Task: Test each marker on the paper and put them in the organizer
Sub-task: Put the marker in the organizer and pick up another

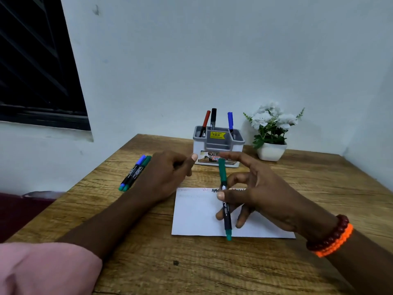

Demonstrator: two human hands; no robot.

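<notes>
My right hand pinches a capped green marker between thumb and fingers, holding it above the white paper. The paper carries scribbles along its far edge. My left hand hovers left of the paper with fingers loosely curled and thumb up, holding nothing that I can see. A blue marker and a second green marker lie side by side on the table at the left. The grey organizer stands behind the paper with a red, a black and a blue marker upright in it.
A white pot of white flowers stands right of the organizer near the wall. The wooden table meets the wall at the back and right. A dark window is at upper left.
</notes>
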